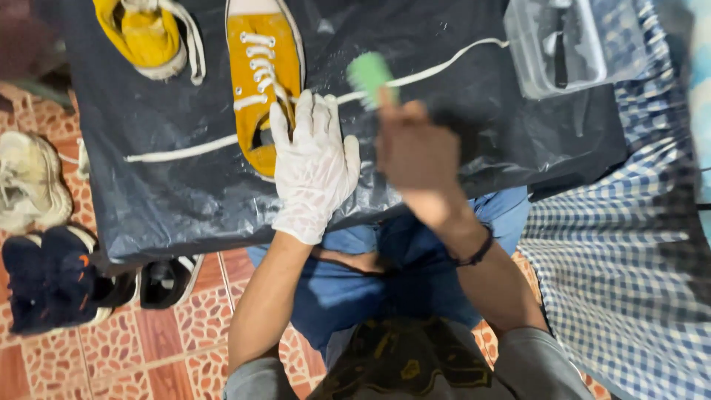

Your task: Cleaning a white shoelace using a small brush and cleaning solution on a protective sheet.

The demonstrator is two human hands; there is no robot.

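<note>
My left hand (312, 167), in a white disposable glove, lies flat with fingers spread on the heel end of a yellow sneaker (263, 67) on a black plastic sheet (170, 192). My right hand (415, 152), bare and blurred, grips a green brush (369, 75) just right of the shoe. A second yellow sneaker (148, 33) rests at the top left. One long white shoelace (185, 150) runs across the sheet under both hands.
A clear plastic tub (566, 44) stands at the top right on a blue checked cloth (629, 244). A white shoe (26, 181) and dark shoes (52, 278) sit on the red patterned tile floor (170, 348) at left.
</note>
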